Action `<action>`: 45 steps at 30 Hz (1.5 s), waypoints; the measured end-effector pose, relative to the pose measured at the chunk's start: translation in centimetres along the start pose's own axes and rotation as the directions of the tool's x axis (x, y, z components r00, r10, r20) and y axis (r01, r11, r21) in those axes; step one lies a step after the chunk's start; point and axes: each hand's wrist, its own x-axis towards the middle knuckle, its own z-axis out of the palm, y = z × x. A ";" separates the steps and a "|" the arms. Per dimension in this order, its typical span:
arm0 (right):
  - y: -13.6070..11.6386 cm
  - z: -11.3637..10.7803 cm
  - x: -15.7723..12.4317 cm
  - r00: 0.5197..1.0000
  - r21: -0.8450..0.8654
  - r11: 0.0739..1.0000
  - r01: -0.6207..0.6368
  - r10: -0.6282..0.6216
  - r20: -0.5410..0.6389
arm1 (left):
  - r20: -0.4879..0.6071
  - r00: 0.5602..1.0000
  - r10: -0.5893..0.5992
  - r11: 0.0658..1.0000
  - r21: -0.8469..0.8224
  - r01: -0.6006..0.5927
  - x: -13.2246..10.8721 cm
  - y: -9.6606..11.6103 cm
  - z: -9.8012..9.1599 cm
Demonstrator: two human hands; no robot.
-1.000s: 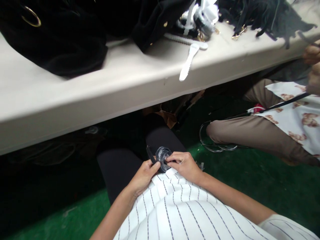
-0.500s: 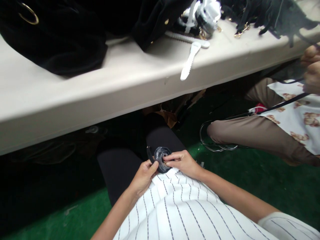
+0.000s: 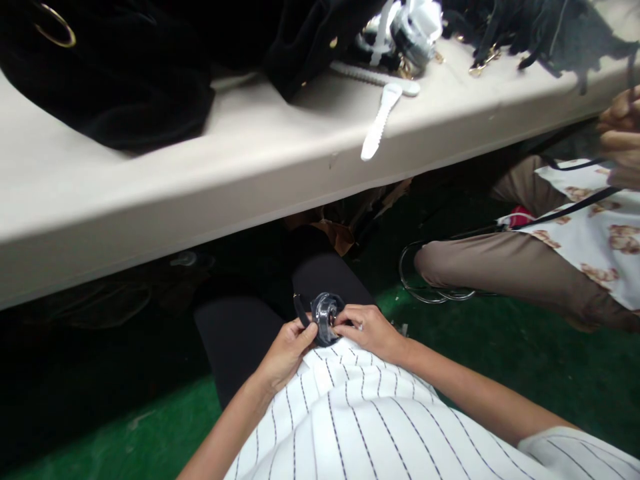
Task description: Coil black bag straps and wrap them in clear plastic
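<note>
Over my lap, below the table edge, both hands pinch a black watch (image 3: 326,315) with a shiny plastic-covered face. My left hand (image 3: 289,351) grips its left side where a dark strap sticks up. My right hand (image 3: 369,329) holds the right side, fingers curled against the case. Both hands rest against my striped shirt and black trousers.
A grey table (image 3: 150,193) spans the upper view, carrying black velvet bags (image 3: 110,73), a white watch strap (image 3: 379,121) hanging over the edge, and more watches (image 3: 410,30). At right a seated co-worker's knee (image 3: 505,267) and hands (image 3: 617,130) hold a black strap. Green floor lies below.
The watch has turned slightly between my fingers. My hands stay in the same place over my lap. The co-worker's hands at right shifted a little.
</note>
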 end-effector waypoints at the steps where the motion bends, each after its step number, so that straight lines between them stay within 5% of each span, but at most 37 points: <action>1: 0.0 0.0 -0.1 0.999 -0.020 0.999 0.036 -0.036 0.014 | -0.001 1.000 0.003 1.000 0.008 -0.003 0.0 0.1 0.0; 12: 0.1 1.0 -0.5 0.975 -0.179 0.967 0.183 -0.202 -0.096 | -0.003 1.000 0.016 0.991 0.137 -0.016 0.0 0.2 0.1; 17: 0.0 0.9 -0.2 0.967 -0.235 0.942 0.238 -0.253 -0.036 | 0.005 0.997 0.076 0.968 0.238 -0.075 0.0 0.1 -0.1; 25: -1.5 0.5 -0.1 0.974 -0.374 0.901 0.220 -0.186 0.127 | 0.118 0.954 0.277 0.769 0.568 -0.294 -0.3 0.9 0.4; 33: -1.9 0.2 -0.3 0.973 -0.432 0.874 0.222 -0.169 0.157 | 0.072 0.928 0.365 0.649 0.695 -0.309 -0.8 0.9 1.5; 41: -2.3 -1.6 -0.3 0.979 -0.320 0.941 0.113 -0.161 -0.129 | 0.134 0.964 0.232 0.683 0.683 -0.259 -1.0 1.9 1.3; 45: -2.5 -3.1 0.7 0.985 -0.297 0.943 0.150 -0.168 -0.037 | 0.230 0.970 0.078 0.700 0.680 -0.218 -1.0 3.6 0.9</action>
